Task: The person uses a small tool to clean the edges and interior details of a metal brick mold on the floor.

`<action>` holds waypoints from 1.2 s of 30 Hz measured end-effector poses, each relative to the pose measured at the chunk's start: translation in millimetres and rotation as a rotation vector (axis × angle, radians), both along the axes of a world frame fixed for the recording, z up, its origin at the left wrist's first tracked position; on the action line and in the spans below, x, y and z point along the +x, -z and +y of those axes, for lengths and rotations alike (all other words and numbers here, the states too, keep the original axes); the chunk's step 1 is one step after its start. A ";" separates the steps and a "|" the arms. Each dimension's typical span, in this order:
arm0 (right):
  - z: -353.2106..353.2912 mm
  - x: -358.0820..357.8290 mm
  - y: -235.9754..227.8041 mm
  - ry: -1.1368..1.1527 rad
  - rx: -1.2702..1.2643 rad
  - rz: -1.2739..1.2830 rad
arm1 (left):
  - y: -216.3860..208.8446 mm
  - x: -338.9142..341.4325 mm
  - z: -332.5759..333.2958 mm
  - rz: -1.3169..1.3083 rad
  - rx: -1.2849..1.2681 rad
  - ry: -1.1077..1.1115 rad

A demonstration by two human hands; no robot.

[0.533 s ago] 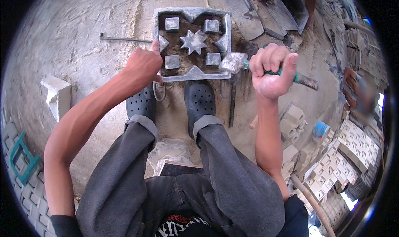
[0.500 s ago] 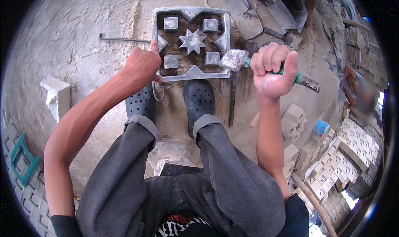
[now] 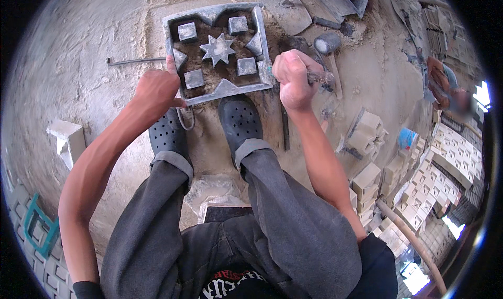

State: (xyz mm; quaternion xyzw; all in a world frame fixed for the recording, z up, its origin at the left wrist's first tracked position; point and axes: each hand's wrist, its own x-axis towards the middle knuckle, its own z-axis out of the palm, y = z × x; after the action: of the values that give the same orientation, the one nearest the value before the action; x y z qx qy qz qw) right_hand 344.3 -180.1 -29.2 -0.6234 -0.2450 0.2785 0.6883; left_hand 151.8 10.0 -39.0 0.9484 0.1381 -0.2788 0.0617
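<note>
A grey metal block mould [image 3: 215, 95] lies on the floor in front of my feet. Inside it stand a star-shaped core [image 3: 217, 49] and square cores, with dark loose material between them. My left hand [image 3: 159, 87] grips the mould's near left corner, index finger stretched along the left rim and thumb at the lower edge; its other fingers are curled. My right fist is wrapped around a hammer, whose dusty head [image 3: 266, 73] is at the mould's right wall. Blur covers the handle end, and my right hand [image 3: 296, 79] hides most of the handle.
A thin metal rod [image 3: 136, 61] reaches left from the mould. Right of it lie a mallet [image 3: 327, 43] and a shovel blade [image 3: 285, 16]. Patterned blocks [image 3: 364, 134] are stacked at the right, where another person [image 3: 445, 84] is. A pale block [image 3: 68, 139] sits at left.
The hammer has swung left from beside the mould to its right wall. My left hand keeps its place on the mould. The whole view has shifted, and a co-worker's hand has left the top edge.
</note>
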 end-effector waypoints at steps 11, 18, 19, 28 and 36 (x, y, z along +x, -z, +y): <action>18.1 -1.3 17.8 -0.089 -0.044 -0.325 | -7.2 7.1 0.9 0.045 -0.112 -0.063; 3.9 6.7 34.5 -0.144 -0.194 -0.290 | -13.2 15.9 -2.1 0.171 -0.103 -0.071; 7.9 5.4 28.3 -0.140 -0.217 -0.291 | -13.4 16.3 -0.5 0.182 -0.098 -0.066; 10.8 6.1 26.4 -0.104 -0.266 -0.341 | -8.3 15.5 -1.6 0.112 -0.078 -0.044; -1.2 10.1 41.3 0.062 -0.165 0.051 | -7.4 18.8 -3.0 0.126 -0.081 -0.023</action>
State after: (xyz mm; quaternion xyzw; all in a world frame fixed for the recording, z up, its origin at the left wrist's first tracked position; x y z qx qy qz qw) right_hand 354.5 -181.3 -70.6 -0.6781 -0.1841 0.2920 0.6489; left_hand 170.6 7.0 -31.7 0.9241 0.1409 -0.3424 0.0945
